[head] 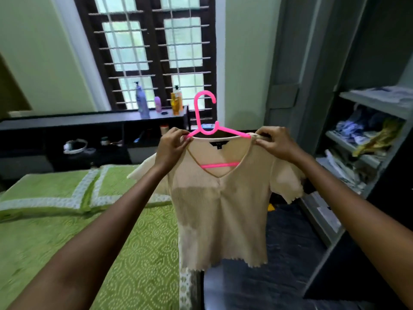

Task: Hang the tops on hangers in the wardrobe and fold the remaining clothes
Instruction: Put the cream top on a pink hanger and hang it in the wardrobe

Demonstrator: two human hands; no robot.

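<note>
Now the cream ribbed V-neck top (220, 209) hangs in the air in front of the person, between the green-covered bed (78, 231) and the open wardrobe shelves (357, 139), already threaded onto a pink plastic hanger (211, 128) whose lower bar shows through the neckline. The left hand (172, 144) pinches the top's shoulder seam against the hanger's end, and the right hand (273, 142) does the same at the other shoulder, fingers curled tight on the fabric. To seat it well, I would judge that each shoulder seam should be drawn out to the tip of its hanger arm so the wide neck cannot slide off, with the label centred under the hook. After that one hand should take the hook, which points up and free, and carry it to the wardrobe on the right; no rail is visible from here.
</note>
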